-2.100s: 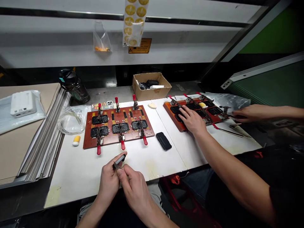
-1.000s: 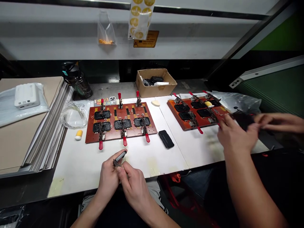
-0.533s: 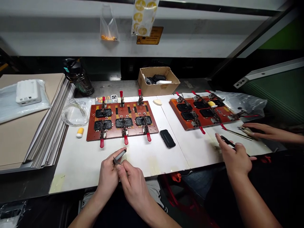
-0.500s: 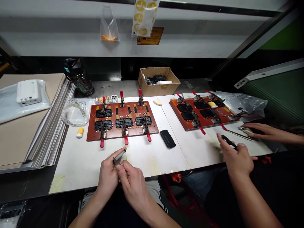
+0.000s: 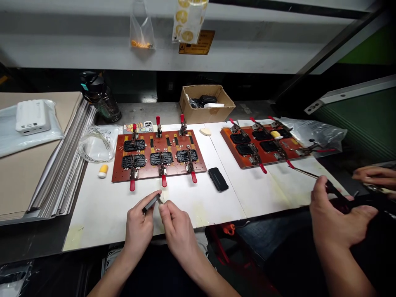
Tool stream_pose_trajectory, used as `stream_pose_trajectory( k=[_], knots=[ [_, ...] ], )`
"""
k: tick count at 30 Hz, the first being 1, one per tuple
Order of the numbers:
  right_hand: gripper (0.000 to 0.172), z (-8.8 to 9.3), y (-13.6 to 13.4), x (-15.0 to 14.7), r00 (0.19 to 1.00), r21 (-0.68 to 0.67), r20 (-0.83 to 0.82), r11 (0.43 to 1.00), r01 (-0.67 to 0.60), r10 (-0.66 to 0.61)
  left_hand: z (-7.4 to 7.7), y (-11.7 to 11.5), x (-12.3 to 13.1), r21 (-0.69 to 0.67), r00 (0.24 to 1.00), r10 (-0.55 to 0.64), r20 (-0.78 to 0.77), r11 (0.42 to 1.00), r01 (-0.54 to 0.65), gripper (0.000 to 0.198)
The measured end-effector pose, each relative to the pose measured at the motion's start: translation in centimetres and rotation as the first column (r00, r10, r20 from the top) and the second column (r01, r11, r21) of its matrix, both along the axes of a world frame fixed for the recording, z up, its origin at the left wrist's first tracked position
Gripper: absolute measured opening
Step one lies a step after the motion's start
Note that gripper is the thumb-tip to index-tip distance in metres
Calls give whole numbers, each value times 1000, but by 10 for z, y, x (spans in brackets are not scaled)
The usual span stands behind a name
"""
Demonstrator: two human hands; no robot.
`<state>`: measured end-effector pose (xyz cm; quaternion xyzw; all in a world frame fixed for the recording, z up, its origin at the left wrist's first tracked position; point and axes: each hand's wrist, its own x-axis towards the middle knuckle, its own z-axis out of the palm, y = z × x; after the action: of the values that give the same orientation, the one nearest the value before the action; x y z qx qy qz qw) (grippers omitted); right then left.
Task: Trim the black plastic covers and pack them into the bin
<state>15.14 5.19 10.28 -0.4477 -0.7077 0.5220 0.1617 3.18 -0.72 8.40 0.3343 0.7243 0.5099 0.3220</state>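
My left hand point(image 5: 138, 228) is closed on a small dark flat part point(image 5: 150, 203), held above the front of the white table point(image 5: 102, 214). My right hand point(image 5: 175, 226) is right beside it, thumb and forefinger pinched at the part's right end; what they pinch is too small to make out. Just beyond my hands lies a reddish-brown fixture board point(image 5: 157, 154) with several black parts under red-handled clamps. A loose black part point(image 5: 218, 179) lies to the board's right.
A co-worker's hands point(image 5: 335, 216) hold a dark tool at the right, near a second fixture board point(image 5: 264, 142). A cardboard box point(image 5: 206, 103) stands at the back. Stacked cardboard sheets point(image 5: 46, 173), a white power bank point(image 5: 30, 116), a bottle point(image 5: 99, 97) and a bagged cable point(image 5: 95, 144) are on the left.
My right fingers have shifted a little to the right end of the part. The co-worker's hands left the second board and drew back to the table's right front edge.
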Motion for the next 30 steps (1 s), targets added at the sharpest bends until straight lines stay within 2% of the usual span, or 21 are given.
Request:
stream_pose_trajectory(
  k=[6, 10, 11, 13, 15, 17, 20, 22, 23, 24, 26, 28, 29, 30],
  knots=[
    [46, -10, 17, 11, 986, -105, -116, 989, 108, -120, 2, 1, 0, -4, 999, -49, -6, 999, 49, 36],
    [32, -7, 14, 11, 974, -136, -196, 986, 91, -117, -1, 1, 1, -32, 999, -50, -14, 998, 49, 37],
    [30, -5, 13, 9, 969, -129, -216, 987, 91, -117, -2, 1, 1, -34, 998, -57, -18, 998, 57, 39],
    [41, -2, 15, 5, 957, -130, -268, 988, 80, -113, -7, -1, 1, -30, 994, -94, -63, 995, 92, 50],
    [46, 0, 18, 0, 936, -194, -334, 980, 51, -115, -12, -3, 0, -6, 971, -141, -192, 990, 142, 66],
    [43, -2, 22, -4, 904, -326, -404, 945, 1, -141, -19, -4, -3, 66, 904, -174, -391, 974, 216, 78],
    [37, -11, 23, -3, 852, -521, -471, 852, -58, -229, -26, -4, -13, 157, 730, -201, -653, 908, 390, 87],
    [33, -18, 22, 2, 850, -570, -456, 820, -52, -263, -29, -6, -21, 143, 641, -233, -731, 867, 478, 85],
    [32, -22, 21, 6, 862, -565, -434, 825, -32, -263, -29, -9, -25, 128, 634, -244, -733, 867, 482, 82],
    [32, -24, 20, 10, 876, -543, -409, 840, -9, -255, -30, -13, -28, 125, 662, -234, -712, 886, 447, 76],
    [31, -28, 18, 18, 906, -475, -363, 880, 22, -218, -30, -23, -33, 145, 821, -123, -557, 959, 242, 61],
    [31, -30, 15, 22, 930, -402, -333, 916, 10, -156, -29, -33, -33, 98, 979, 42, -199, 995, -23, 47],
    [31, -30, 14, 23, 940, -368, -322, 930, -15, -112, -27, -37, -32, 33, 995, 93, 29, 995, -94, 46],
    [31, -29, 13, 22, 950, -330, -306, 943, -45, -61, -26, -39, -30, -38, 964, 107, 245, 994, -100, 51]
  ],
)
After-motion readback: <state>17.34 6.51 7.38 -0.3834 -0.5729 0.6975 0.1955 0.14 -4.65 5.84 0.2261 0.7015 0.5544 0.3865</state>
